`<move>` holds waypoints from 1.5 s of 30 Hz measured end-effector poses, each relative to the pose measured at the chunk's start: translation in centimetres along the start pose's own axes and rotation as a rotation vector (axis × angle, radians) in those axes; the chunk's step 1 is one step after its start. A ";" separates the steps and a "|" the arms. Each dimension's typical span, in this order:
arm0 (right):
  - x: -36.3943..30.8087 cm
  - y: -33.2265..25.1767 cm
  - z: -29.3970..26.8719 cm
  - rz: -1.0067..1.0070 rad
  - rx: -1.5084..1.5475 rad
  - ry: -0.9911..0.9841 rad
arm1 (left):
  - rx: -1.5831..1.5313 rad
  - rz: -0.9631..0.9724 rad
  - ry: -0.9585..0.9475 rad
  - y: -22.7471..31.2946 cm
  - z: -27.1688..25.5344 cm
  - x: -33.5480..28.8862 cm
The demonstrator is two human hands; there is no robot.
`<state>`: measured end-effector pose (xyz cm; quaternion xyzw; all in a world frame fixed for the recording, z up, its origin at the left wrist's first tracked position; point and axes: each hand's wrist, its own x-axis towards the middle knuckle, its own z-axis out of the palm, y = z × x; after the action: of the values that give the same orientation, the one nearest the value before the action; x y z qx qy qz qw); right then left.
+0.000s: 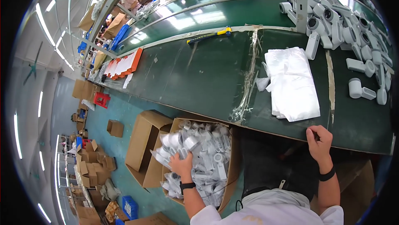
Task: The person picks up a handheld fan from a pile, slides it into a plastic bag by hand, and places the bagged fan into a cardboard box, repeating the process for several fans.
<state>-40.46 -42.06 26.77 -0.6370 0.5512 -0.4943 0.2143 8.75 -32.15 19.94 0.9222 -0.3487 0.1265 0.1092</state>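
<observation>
We note our left hand (181, 166), black band at the wrist, reaching down into the open brown cardboard box (231, 171) on the floor at our left. The fingers are curled into the heap of clear-bagged white plastic parts (203, 154) that fills the box nearly to its rim; the hand touches the bags on top, but we cannot tell whether it has closed on one. A second, empty brown carton (143, 140) stands just beside the box, its flaps open.

Our right hand (319, 141), also with a black wristband, rests on the near edge of the dark green worktop (199, 75). Fingers are bent over the edge, thumb and forefinger close together; nothing is seen held in it.

On the worktop just beyond the right hand lies a flat stack of white plastic bags (293, 84). Further right and up is a loose pile of unbagged white plastic handle-shaped parts (353, 30). A yellow-and-black hand tool (210, 35) lies well apart, at the far edge of the worktop. A row of orange-and-white flat packs (124, 64) lies far left.
</observation>
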 end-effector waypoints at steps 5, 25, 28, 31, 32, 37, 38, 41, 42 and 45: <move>-0.3 0.2 0.2 0.041 -0.025 -0.012 | 0.124 -0.234 -0.268 -2.0 4.9 -1.2; 0.0 -0.5 1.3 0.055 -0.177 0.048 | 0.174 -0.186 -0.511 -4.8 12.1 1.0; 0.1 -0.7 1.1 -0.004 -0.199 0.061 | 0.148 -0.125 -0.401 -3.7 10.1 2.4; 0.6 -1.0 1.5 -0.032 -0.186 0.103 | -0.039 0.201 -0.130 -3.0 7.2 4.5; 0.7 -0.9 1.3 -0.034 -0.201 0.082 | -0.209 0.365 -0.033 -1.2 5.2 5.3; 0.5 -0.8 0.5 -0.105 -0.205 0.133 | -0.824 0.673 0.053 14.4 -6.1 3.9; 0.4 -0.8 0.3 -0.108 -0.187 0.128 | -0.852 0.707 0.044 17.0 -6.3 3.2; 0.3 -1.4 -1.6 0.078 0.032 -0.002 | -1.197 0.817 -0.224 24.1 -6.4 0.0; 0.5 -1.6 -2.6 0.081 0.016 0.026 | -1.275 0.801 -0.270 26.1 -6.3 -1.1; 2.4 -1.8 -7.1 0.040 -0.070 -0.018 | -1.425 0.523 -0.557 28.8 -4.0 -2.2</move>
<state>-45.97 -41.80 32.17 -0.6373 0.5790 -0.4646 0.2068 -12.76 -50.75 26.31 0.5172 -0.5644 -0.3391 0.5468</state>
